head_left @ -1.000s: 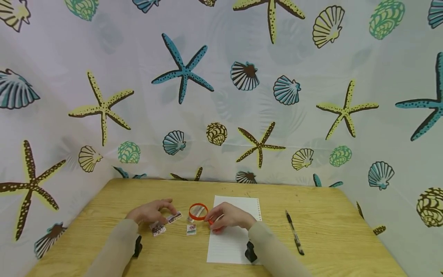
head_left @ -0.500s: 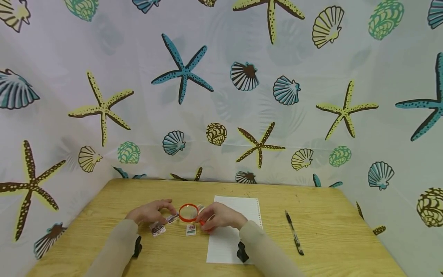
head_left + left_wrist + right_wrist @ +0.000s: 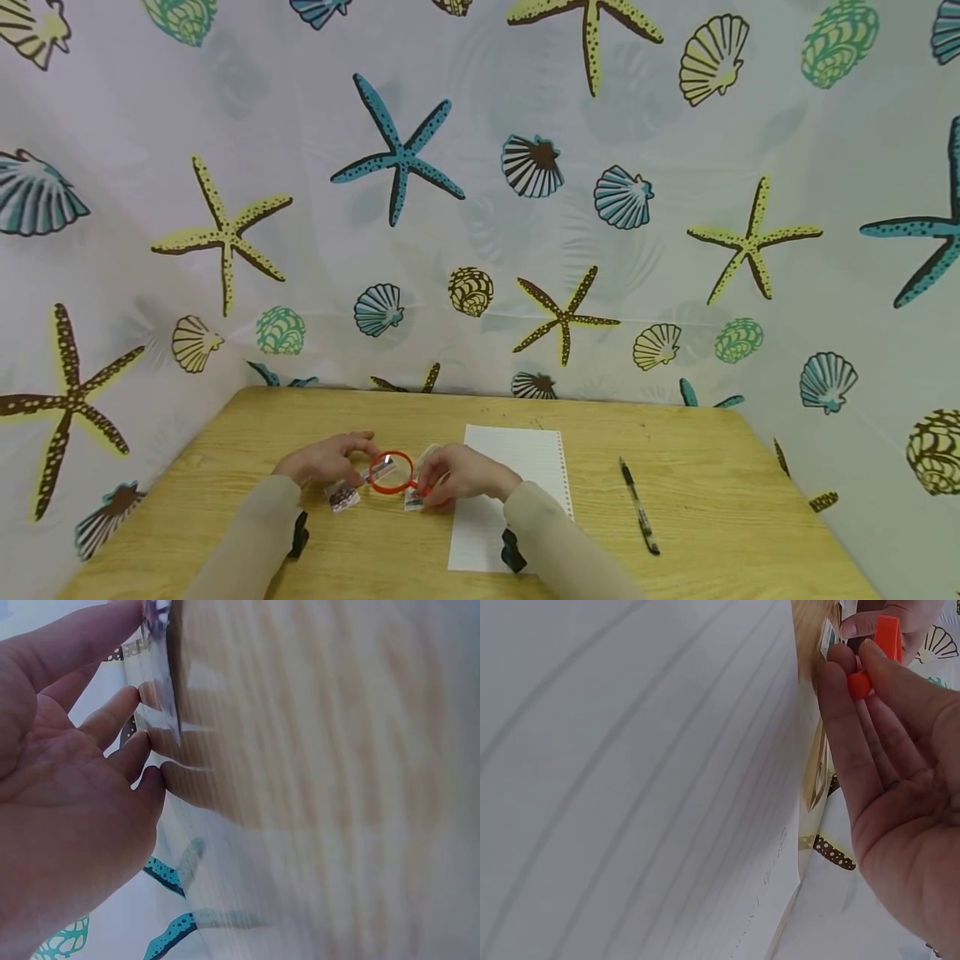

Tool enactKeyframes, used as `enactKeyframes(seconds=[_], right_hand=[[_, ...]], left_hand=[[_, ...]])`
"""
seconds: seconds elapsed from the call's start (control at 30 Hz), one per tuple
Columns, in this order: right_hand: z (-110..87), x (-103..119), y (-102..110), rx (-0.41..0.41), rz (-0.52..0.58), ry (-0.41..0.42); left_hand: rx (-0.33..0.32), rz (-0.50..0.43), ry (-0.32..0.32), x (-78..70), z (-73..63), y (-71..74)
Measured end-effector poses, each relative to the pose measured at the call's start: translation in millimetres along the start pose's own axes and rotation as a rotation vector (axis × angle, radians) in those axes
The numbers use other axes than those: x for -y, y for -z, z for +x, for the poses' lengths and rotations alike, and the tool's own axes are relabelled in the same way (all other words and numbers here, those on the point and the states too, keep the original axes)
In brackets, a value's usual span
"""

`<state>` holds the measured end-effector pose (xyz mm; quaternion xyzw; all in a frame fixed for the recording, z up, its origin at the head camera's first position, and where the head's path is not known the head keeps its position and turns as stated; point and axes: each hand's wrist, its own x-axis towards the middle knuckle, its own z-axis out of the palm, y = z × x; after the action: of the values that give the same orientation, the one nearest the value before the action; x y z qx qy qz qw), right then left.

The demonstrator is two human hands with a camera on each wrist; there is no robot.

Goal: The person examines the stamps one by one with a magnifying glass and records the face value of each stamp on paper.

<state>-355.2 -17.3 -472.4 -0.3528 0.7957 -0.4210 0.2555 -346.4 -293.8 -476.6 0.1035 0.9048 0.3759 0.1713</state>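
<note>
My right hand (image 3: pixel 467 473) pinches the red handle of a magnifying glass (image 3: pixel 392 473) between thumb and fingers. The right wrist view shows the handle's rounded red end (image 3: pixel 860 685) at the fingertips. Its lens hovers over a small printed picture, like a stamp, beside my left hand (image 3: pixel 327 458). That hand rests on the table, its fingertips touching down near the small pictures. Another stamp-like picture (image 3: pixel 343 497) lies by the left thumb, whose tip meets a picture's edge (image 3: pixel 159 637) in the left wrist view. A third picture (image 3: pixel 412 500) is partly covered by the right hand.
A lined sheet of paper (image 3: pixel 517 442) lies under the right forearm. To its right is a black pen (image 3: pixel 639 508). The wooden table (image 3: pixel 712 483) is bounded by a shell-and-starfish curtain (image 3: pixel 480 233) at the back and sides.
My right hand has carried the magnifying glass leftward across the small pictures, bringing its lens close to the left hand. The left hand has stayed in place.
</note>
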Motion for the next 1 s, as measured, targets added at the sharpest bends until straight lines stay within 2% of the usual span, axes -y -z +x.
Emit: enactKeyframes(seconds=[0.3, 0.63, 0.73, 1.0], right_hand=[[3.2, 3.2, -4.6, -0.035, -0.064, -0.013], [8.9, 6.2, -10.2, -0.037, -0.114, -0.002], [10.7, 6.9, -10.7, -0.045, -0.113, 0.001], [10.4, 10.0, -13.9, -0.061, -0.049, -0.014]], left_hand=[[-0.017, -0.027, 0.050, -2.1, 1.4, -3.8], [-0.013, -0.009, 0.006, -4.8, 0.4, -3.3], [-0.015, -0.005, -0.001, -5.2, 0.9, -3.0], [-0.028, 0.005, 0.033, -6.6, 1.7, -1.8]])
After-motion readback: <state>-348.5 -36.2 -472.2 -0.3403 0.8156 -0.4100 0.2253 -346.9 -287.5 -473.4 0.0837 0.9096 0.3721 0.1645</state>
